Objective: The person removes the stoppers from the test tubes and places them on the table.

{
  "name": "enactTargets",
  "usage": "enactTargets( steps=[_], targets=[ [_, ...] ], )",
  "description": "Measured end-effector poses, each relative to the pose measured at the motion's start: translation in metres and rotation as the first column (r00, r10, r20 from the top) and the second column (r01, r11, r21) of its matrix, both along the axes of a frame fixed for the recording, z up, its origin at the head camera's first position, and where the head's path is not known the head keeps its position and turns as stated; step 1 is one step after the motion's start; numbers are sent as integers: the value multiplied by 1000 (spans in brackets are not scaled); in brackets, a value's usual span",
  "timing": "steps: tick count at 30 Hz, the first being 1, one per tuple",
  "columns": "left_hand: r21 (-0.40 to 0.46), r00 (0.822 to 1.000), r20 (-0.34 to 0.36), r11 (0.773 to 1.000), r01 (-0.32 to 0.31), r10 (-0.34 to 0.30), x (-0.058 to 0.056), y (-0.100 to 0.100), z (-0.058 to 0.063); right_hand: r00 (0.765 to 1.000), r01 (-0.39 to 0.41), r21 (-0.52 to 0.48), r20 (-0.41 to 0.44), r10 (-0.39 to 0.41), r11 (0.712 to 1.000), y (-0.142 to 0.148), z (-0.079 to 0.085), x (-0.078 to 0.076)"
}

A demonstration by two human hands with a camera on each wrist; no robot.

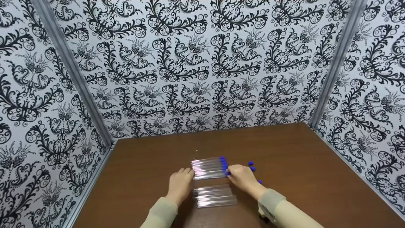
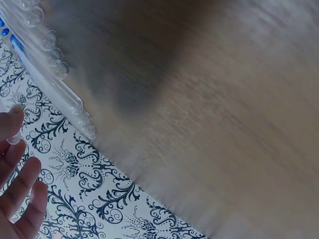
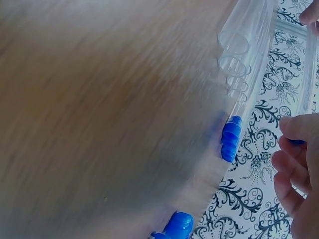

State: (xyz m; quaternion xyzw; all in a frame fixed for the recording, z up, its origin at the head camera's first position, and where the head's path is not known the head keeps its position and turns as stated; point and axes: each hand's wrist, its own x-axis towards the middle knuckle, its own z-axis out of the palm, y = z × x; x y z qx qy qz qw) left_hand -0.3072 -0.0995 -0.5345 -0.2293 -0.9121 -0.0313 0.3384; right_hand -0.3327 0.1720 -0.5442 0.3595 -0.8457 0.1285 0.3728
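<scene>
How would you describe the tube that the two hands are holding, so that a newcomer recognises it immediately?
On the brown table lie uncapped clear tubes and, farther off, blue-capped tubes. Find the left hand and the right hand: one tube spans between them. Unlike its neighbours, it does not lie on the table; the hands hold it up at both ends.

Two hands (image 1: 181,183), three loose blue caps (image 1: 250,163)
</scene>
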Motion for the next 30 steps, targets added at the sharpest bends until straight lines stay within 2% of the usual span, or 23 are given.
enactTargets(
  steps=[6, 13, 20, 26, 30],
  targets=[
    [-18, 1000, 10, 1000, 12, -12, 1, 0, 3, 1000, -1, 13, 30, 0, 1000, 2, 0, 1],
    [-42, 999, -22, 999, 22, -23, -3, 2, 7, 999, 11, 1, 52, -11, 1000, 4, 1, -2],
    [-79, 999, -24, 996, 29, -31, -5, 0, 4, 999, 12, -22, 48, -11, 1000, 11, -3, -6],
    [-43, 1000, 2, 999, -7, 8, -5, -8, 0, 995, 64, -64, 79, -59, 996, 18, -4, -9],
    [-17, 1000, -14, 1000, 3, -3, -6, -9, -2, 990, 86, -68, 114, -78, 994, 20, -5, -8]
  ],
)
